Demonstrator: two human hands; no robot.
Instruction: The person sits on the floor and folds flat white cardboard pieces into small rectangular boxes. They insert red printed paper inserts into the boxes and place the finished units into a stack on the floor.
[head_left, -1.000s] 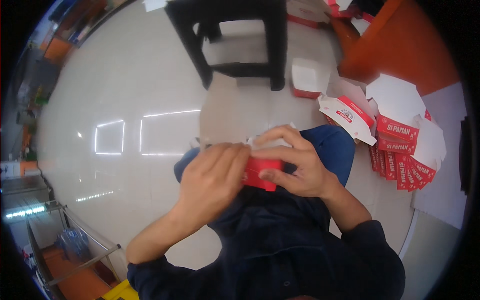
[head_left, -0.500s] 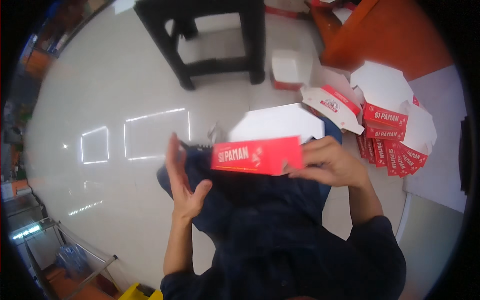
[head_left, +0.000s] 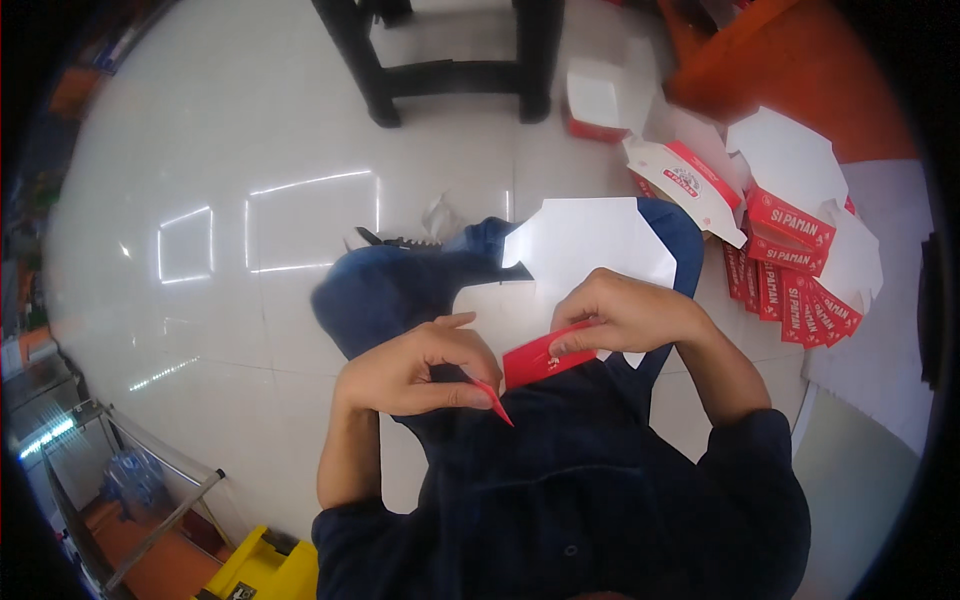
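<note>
I hold a red and white cardboard box blank (head_left: 585,245) over my lap; its white inner face points up and away from me. My right hand (head_left: 625,312) pinches a red side flap of it near the middle. My left hand (head_left: 420,368) pinches the red flap corner at the blank's lower left edge. Both hands sit close together above my dark blue trousers.
A fanned stack of flat red box blanks (head_left: 790,285) lies on the floor to my right, with folded boxes (head_left: 685,180) and a small closed box (head_left: 595,100) beyond. A black stool (head_left: 450,70) stands ahead. An orange surface (head_left: 790,70) is at the far right; a yellow crate (head_left: 262,570) is at the lower left.
The box blank has tipped from showing its red printed side to showing its white inside. My left hand, open half a second ago, has closed onto a flap.
</note>
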